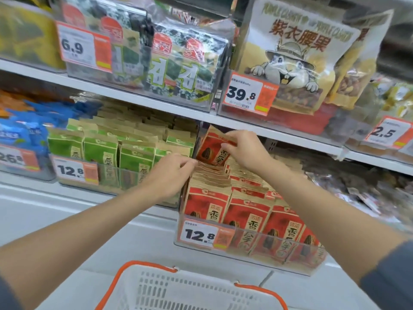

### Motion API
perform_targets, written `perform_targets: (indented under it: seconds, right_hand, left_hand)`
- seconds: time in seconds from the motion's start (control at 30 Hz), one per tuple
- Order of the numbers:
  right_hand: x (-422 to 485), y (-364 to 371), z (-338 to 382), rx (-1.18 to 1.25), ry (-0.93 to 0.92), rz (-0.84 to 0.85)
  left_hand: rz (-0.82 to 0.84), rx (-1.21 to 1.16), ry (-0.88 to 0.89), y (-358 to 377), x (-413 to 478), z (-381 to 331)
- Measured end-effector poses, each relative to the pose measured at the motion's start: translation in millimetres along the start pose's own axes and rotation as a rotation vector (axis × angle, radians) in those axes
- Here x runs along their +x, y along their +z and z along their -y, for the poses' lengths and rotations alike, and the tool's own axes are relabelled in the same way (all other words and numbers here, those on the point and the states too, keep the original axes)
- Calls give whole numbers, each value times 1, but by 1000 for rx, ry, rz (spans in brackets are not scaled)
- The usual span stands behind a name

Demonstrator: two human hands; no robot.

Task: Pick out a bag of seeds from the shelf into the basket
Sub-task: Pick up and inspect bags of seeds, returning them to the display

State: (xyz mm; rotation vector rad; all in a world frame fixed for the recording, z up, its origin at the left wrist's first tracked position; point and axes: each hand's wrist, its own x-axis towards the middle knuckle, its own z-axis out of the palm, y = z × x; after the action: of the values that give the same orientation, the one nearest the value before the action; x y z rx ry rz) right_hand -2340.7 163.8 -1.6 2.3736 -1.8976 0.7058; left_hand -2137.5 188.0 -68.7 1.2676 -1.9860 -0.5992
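A red and tan bag of sunflower seeds (211,148) is lifted and tilted above its row at the back of a clear bin (248,247). My right hand (245,151) pinches the bag's top edge. My left hand (173,173) touches the tan tops of the bags packed behind the front row, its fingers curled onto them. More red seed bags (243,218) stand upright in the bin behind a 12.8 price tag (201,234). The white basket (192,289) with orange rim sits below, at the bottom centre.
Green seed bags (100,153) fill the bin to the left, blue bags (20,135) beyond them. The shelf above (156,101) carries seaweed packs (178,63) and a large cashew bag (297,54). Clear packets (357,189) lie at the right.
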Motion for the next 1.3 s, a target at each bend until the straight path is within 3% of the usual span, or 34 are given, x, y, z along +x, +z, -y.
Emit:
perform_targets:
  seconds: [0.1,0.23,0.77,0.97,1.13,1.3]
  right_hand:
    - [13,17,1,-123,-19,166]
    - [34,24,4,-176,-46,145]
    - [59,46,-6,-284,58,360]
    - [60,43,-24,-149,168,42]
    - [67,49,-24,-117,281,148]
    - [71,56,-20,-254,240,224]
  left_hand:
    - [8,-48,35,-1,2,3]
    - [-10,-117,51,-1,3,5]
    - [-7,-146,21,-4,0,7]
    - [61,-188,13,-5,-2,11]
    - [53,-202,-12,-4,1,10]
    - [41,-203,-18,-3,1,10]
